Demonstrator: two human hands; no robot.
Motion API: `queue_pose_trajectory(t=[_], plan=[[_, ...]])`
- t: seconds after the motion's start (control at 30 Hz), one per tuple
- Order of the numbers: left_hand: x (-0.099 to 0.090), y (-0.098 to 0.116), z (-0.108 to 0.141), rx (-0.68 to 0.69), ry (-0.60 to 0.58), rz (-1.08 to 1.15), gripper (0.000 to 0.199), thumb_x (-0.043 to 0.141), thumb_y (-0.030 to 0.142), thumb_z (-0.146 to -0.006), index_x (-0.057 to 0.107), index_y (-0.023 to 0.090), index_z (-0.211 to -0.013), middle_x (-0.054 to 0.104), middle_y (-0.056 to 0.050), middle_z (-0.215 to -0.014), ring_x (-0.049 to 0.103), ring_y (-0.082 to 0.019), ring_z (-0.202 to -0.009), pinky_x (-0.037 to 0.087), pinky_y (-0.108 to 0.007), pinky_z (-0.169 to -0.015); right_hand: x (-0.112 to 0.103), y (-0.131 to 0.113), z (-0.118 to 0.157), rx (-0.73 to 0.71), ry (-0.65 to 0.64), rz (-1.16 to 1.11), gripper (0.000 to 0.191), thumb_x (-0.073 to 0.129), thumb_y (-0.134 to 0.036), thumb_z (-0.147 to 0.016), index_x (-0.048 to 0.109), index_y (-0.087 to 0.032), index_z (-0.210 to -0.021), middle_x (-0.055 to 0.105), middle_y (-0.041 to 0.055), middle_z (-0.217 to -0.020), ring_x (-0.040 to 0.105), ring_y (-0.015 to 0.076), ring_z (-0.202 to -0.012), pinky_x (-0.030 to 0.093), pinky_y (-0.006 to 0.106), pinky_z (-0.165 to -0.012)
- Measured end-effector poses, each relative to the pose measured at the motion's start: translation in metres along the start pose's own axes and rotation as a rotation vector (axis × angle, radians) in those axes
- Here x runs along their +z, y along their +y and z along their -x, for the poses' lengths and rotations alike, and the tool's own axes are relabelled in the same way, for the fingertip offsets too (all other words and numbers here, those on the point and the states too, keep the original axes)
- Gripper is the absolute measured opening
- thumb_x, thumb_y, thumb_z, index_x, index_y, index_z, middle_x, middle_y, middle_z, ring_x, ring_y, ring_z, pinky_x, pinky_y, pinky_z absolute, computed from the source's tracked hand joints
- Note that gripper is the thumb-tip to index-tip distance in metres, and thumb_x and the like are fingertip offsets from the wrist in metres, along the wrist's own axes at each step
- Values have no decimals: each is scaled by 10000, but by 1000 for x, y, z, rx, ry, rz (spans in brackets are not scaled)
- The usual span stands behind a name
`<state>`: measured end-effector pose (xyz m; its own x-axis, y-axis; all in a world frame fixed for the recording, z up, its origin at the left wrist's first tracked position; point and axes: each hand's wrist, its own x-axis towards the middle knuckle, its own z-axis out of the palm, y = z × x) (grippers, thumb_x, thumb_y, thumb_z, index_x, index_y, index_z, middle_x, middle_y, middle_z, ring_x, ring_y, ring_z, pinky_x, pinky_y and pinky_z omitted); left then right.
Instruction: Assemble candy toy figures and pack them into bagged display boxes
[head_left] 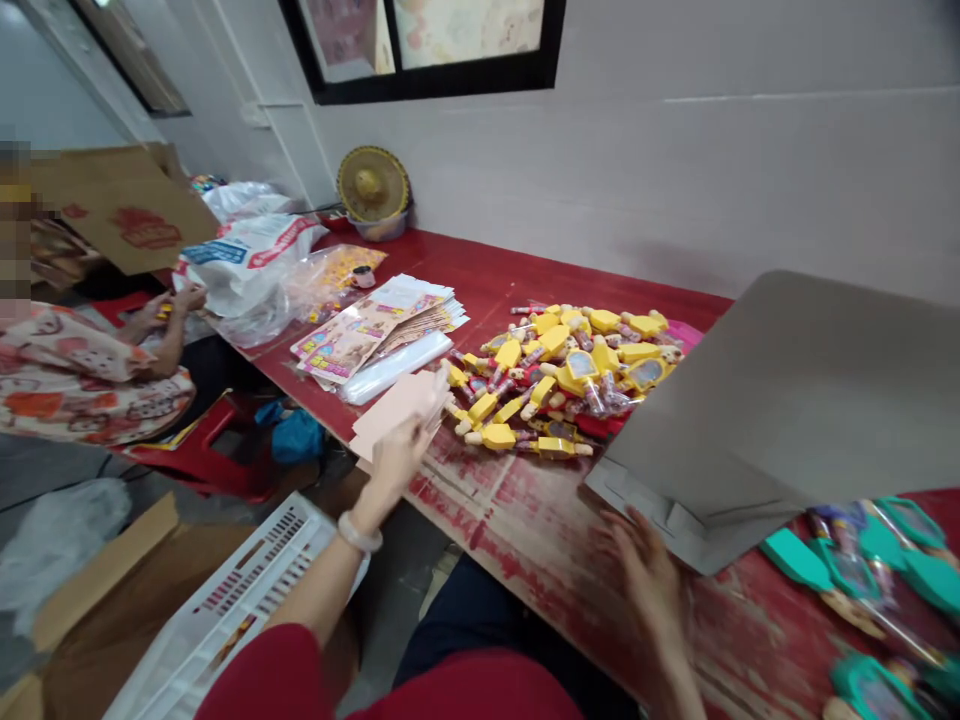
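Observation:
My left hand [405,445] is over a stack of pale pink cards [375,425] at the table's near edge. Its fingers are smeared by motion, so whether they grip a card is unclear. My right hand [641,565] lies low beside a grey cardboard piece [795,390] with a raised panel and folded flaps. Its fingers are spread, and nothing shows in them. Between the hands, farther back, is a heap of yellow paddle-shaped pieces [555,345], some with clear windows and wrapped handles. Similar teal pieces [802,555] lie at the right.
Printed sheets [375,330] and clear plastic sleeves [397,367] lie left of the heap. Plastic bags [255,260] are farther along the red table [465,265]. A white crate [225,600] and an open carton [112,600] stand below left. Another person's hands [176,300] are at far left.

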<state>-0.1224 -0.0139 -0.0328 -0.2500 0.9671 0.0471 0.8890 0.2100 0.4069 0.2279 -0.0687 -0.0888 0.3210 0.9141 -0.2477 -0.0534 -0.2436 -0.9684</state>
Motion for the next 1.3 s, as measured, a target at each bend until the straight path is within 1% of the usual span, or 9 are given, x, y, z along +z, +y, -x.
queue_pose_trajectory(t=[0.1, 0.17, 0.3, 0.6, 0.83, 0.93, 1.07, 1.17, 1.3], plan=[[23, 56, 56, 494, -112, 214, 421, 501, 257, -907, 603, 225, -1314, 557, -116, -1435, 484, -267, -1362, 314, -440, -1175, 69, -21, 11, 75, -350, -280, 631, 774, -530, -712, 601, -201, -1222, 667, 137, -1250, 651, 309, -1096, 555, 426, -859], [40, 85, 80, 607, -192, 301, 500, 581, 294, -873, 558, 245, -1370, 435, -113, -1539, 324, -309, -1466, 205, -531, -1213, 94, -25, 12, 110, -290, -338, 486, 795, -503, -694, 687, -157, -1017, 730, 128, -1097, 671, 298, -1033, 552, 378, -842], [62, 99, 69, 264, -14, 415, 672, 575, 311, -889, 350, 169, -1505, 279, -187, -1600, 181, -338, -1510, 140, -583, -1210, 89, -16, 12, 211, -246, -404, 460, 864, -425, -606, 721, -120, -920, 759, 124, -967, 699, 274, -902, 556, 341, -783], [74, 109, 63, 53, -311, 1036, 807, 790, 457, -728, 429, 179, -1394, 570, -144, -1362, 551, -277, -1255, 422, -412, -1072, 70, -10, 4, 180, 85, -457, 512, 787, -570, -686, 710, -165, -990, 761, 90, -1019, 711, 254, -896, 583, 329, -752], [69, 115, 73, -196, -718, 1323, 620, 650, 732, -739, 613, 117, -808, 629, -53, -742, 550, -140, -628, 453, -270, -603, 78, -15, 3, 435, -416, -540, 665, 536, -761, -781, 722, -148, -956, 749, 133, -1013, 693, 316, -998, 583, 437, -821], [64, 102, 62, -120, -729, 1218, 621, 650, 738, -730, 626, 121, -792, 626, -47, -732, 533, -142, -627, 430, -262, -594, 61, -20, -6, 172, -191, -306, 677, 594, -703, -773, 672, -145, -1148, 712, 133, -1134, 657, 302, -1066, 538, 446, -902], [52, 100, 52, 319, -787, 811, 517, 537, 638, -877, 680, 145, -824, 662, -30, -755, 547, -160, -662, 412, -249, -594, 24, -36, -16, -405, 69, 156, 696, 705, -534, -768, 548, -197, -1357, 599, 119, -1352, 533, 267, -1252, 384, 447, -1080], [50, 109, 50, 546, -793, 642, 471, 469, 568, -944, 712, 169, -1007, 719, -54, -947, 632, -213, -839, 479, -292, -754, 5, -44, -14, -404, -55, 283, 522, 699, -505, -788, 655, -193, -1204, 666, 115, -1240, 592, 269, -1149, 405, 445, -1046], [61, 102, 50, 500, -345, 418, 542, 645, 518, -862, 599, 226, -1317, 546, -124, -1430, 404, -329, -1385, 250, -525, -1160, -12, -34, -12, -253, 244, 111, 557, 735, -559, -724, 662, -153, -1098, 689, 107, -1082, 628, 243, -985, 470, 394, -915]])
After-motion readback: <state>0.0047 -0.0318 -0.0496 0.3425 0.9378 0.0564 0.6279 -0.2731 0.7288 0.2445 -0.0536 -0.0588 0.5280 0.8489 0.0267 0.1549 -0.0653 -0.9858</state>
